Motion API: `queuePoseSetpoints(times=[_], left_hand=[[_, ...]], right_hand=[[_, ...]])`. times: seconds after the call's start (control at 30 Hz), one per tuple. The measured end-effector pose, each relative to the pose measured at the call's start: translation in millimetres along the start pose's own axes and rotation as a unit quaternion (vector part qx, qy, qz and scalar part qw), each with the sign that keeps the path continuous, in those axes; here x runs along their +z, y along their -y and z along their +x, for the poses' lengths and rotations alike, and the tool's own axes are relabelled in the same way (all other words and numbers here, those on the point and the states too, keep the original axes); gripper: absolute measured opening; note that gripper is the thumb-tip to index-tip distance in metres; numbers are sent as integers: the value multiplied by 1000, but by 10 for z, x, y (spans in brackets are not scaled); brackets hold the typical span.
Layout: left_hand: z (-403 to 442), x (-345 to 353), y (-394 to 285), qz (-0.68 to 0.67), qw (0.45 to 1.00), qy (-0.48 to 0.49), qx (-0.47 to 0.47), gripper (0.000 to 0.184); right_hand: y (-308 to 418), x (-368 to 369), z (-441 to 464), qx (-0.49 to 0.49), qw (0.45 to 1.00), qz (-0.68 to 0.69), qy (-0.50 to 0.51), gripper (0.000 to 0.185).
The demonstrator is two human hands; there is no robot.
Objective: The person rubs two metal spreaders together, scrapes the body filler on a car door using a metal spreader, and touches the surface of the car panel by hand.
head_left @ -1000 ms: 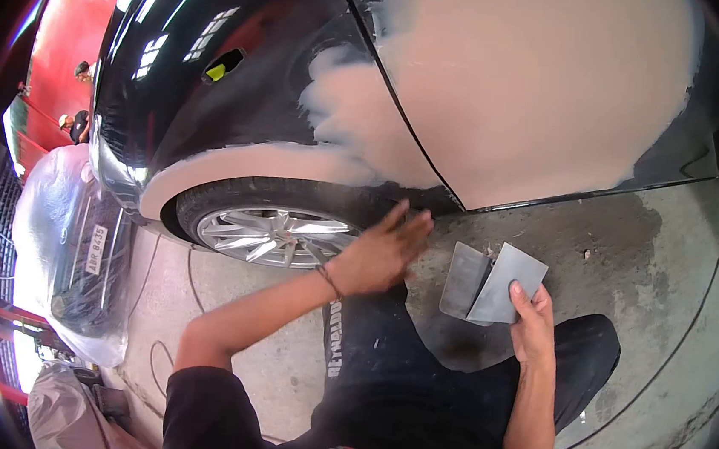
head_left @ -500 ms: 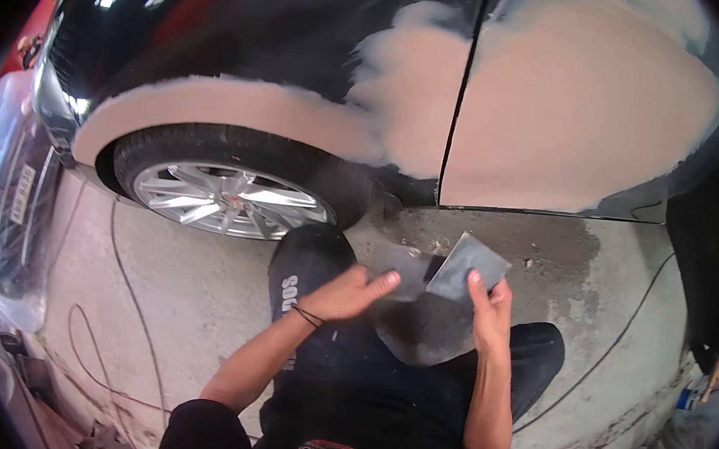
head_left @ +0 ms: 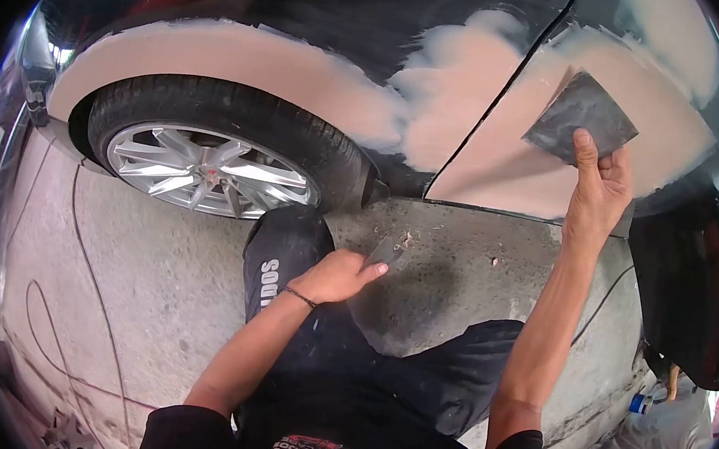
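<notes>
My right hand (head_left: 599, 190) is raised in front of the car door, its thumb on a dark grey square sheet (head_left: 583, 116). Behind the sheet lies the door's broad pinkish filler patch (head_left: 659, 122); whether they touch is not clear. Lower down, above my thigh, my left hand (head_left: 342, 276) is closed round a smaller grey piece (head_left: 384, 251), seen nearly edge-on. More pinkish filler (head_left: 465, 88) covers the fender beside the door gap, and a band of it (head_left: 213, 45) runs over the wheel arch.
A silver-spoked wheel (head_left: 210, 169) stands at the left, close to my knee (head_left: 290, 235). Small crumbs (head_left: 408, 241) lie on the concrete floor (head_left: 199, 296). A thin cable (head_left: 95, 261) crosses the floor at the left. A small blue can (head_left: 640, 404) is at the lower right.
The two grey pieces, close together before, are now apart. My right hand has moved up and right with its sheet to the door; my left stays low with the other. The view has shifted.
</notes>
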State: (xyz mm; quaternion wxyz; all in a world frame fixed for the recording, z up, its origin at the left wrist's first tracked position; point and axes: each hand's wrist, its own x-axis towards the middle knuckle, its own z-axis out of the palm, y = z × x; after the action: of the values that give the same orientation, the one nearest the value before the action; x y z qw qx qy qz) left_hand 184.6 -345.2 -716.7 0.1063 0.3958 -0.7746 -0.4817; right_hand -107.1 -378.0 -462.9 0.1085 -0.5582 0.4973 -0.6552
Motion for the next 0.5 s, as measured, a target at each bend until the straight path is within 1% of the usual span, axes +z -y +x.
queuePoseSetpoints(times=[0.07, 0.1, 0.17, 0.27, 0.37, 0.47, 0.5], left_hand=[[-30, -24, -67, -19, 1000, -21, 10, 76], [-41, -50, -94, -8, 1000, -12, 3, 73], [-31, -88, -136, 16, 1000, 7, -7, 67], [9, -35, -61, 35, 999, 18, -14, 67], [-23, -110, -180, 62, 997, 37, -31, 69], [66, 133, 118, 27, 998, -43, 40, 69], [71, 83, 53, 38, 998, -26, 31, 69]], right_hand=[[-158, -8, -6, -11, 1000, 14, 11, 38], [-228, 35, -103, -24, 995, -68, 64, 36], [-331, 104, -386, -49, 957, -232, 164, 30], [-346, 63, -457, 21, 991, -118, 57, 27], [-116, 119, -325, 40, 997, 53, -39, 28], [-423, 115, -524, 29, 998, -43, 45, 23], [-437, 146, -550, 28, 994, -70, 78, 21]])
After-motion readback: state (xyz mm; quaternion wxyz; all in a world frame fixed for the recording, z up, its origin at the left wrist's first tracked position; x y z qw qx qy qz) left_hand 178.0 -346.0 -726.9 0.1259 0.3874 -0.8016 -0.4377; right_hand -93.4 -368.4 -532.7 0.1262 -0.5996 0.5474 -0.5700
